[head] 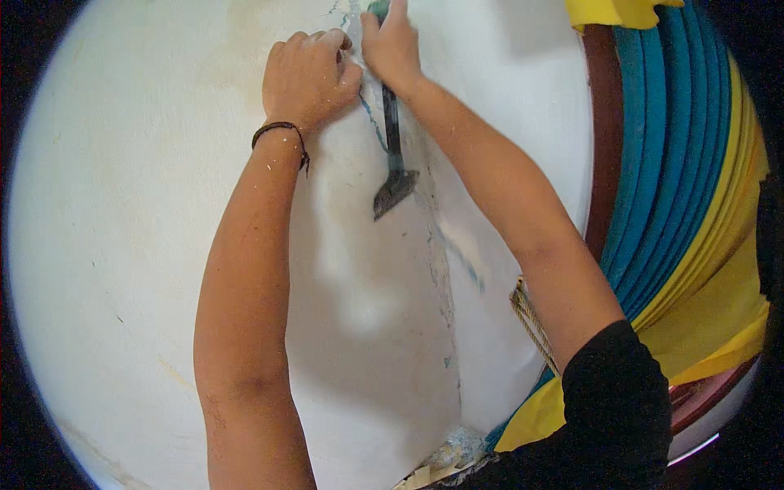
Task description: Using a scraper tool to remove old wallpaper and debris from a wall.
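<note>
My left hand (311,78) is against the white wall (153,184) beside a crack, its fingers curled; whether it holds something small is hidden. A dark cord bracelet (278,127) circles that wrist, and pale flecks lie on the forearm. Just to the right, my right hand (395,52) grips a hand tool that looks like a scraper. Something green (378,8), perhaps its handle, shows at the fingers. The dark shaft (391,122) runs down behind the wrist to a flared, blade-like head (395,195). A jagged crack (372,119) with blue-green edges passes between my hands.
A rough, chipped seam (442,294) runs down the wall below the tool. At the right hang gathered blue curtains (649,153) and yellow cloth (704,318), beside a brown frame (603,135). A twisted cord (531,318) hangs near my right elbow.
</note>
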{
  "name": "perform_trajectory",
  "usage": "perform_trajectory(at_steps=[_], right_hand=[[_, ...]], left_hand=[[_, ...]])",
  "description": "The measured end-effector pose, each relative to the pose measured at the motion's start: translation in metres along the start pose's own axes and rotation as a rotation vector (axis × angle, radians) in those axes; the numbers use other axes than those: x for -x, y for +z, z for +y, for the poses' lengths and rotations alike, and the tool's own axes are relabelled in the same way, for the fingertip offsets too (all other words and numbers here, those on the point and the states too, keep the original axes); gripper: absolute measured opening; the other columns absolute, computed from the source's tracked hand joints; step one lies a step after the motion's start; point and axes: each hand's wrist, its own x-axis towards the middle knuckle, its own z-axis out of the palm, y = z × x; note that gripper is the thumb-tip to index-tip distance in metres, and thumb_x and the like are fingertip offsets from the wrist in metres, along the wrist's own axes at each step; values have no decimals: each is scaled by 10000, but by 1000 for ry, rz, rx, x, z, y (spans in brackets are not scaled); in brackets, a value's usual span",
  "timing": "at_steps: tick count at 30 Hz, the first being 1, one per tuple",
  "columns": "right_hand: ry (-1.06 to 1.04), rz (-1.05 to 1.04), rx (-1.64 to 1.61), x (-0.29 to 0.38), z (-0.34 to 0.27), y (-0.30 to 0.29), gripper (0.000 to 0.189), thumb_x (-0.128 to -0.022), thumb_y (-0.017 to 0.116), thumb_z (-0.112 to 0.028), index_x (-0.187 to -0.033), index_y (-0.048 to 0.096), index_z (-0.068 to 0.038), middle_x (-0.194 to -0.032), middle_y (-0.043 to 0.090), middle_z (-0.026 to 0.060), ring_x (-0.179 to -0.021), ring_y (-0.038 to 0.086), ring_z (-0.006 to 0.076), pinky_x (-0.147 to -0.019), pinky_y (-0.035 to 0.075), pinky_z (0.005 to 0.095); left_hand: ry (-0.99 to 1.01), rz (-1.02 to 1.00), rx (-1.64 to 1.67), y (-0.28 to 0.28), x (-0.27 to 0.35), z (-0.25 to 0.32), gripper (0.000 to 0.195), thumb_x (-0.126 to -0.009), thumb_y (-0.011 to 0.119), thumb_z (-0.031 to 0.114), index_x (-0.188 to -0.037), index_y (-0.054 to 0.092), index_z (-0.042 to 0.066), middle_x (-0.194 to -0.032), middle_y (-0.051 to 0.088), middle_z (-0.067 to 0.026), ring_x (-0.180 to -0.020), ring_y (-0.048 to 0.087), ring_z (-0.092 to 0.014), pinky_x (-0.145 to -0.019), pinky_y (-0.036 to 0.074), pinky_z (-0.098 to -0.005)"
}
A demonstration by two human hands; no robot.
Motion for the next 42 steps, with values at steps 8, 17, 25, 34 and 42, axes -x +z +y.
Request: perform_trajectory(at_steps=[8, 17, 25, 34, 42], right_hand=[[-148, 288, -130, -62, -26, -24, 371, -955, 521, -155, -1262, 420, 28, -1095, 609, 293, -1020, 589, 473, -884, 463, 513], [-27, 387, -54, -92, -1, -22, 391, -932, 557, -147, -1269, 428, 5, -1161, 584, 256, -1077, 580, 424, -919, 463, 479], [-8, 291, -35, -50, 12, -16, 407, -940, 545, -168, -1292, 416, -8, -1136, 589, 286, -1052, 580, 451, -896, 463, 493], [37, 150, -75, -23, 6, -20, 423, -956, 522, -169, -1309, 402, 31, -1137, 592, 292, -1066, 578, 445, -903, 458, 488], [-46, 43, -217, -3, -19, -30, 414, -969, 515, -140, -1312, 398, 58, -1151, 579, 309, -1082, 575, 453, -909, 465, 468]], left_hand=[[7, -91, -61, -5, 8, 0, 273, -846, 545, 249, -1025, 678, 91, -1034, 690, -81, -999, 591, -278, -869, 424, -431], [180, -284, 42, -20, 41, 19, 222, -789, 695, 214, -993, 704, 126, -1175, 604, -68, -1158, 506, -294, -1011, 378, -434], [253, -367, 80, -26, 62, 34, 208, -758, 735, 232, -940, 712, 137, -1158, 606, -41, -1146, 510, -277, -1007, 385, -426], [195, -421, 108, -29, 85, 45, 241, -728, 769, 243, -929, 726, 116, -1168, 604, -40, -1161, 499, -258, -999, 389, -402], [172, -412, 133, -28, 115, 64, 338, -704, 788, 271, -1002, 699, 139, -1214, 587, -42, -1208, 478, -276, -1018, 381, -425]])
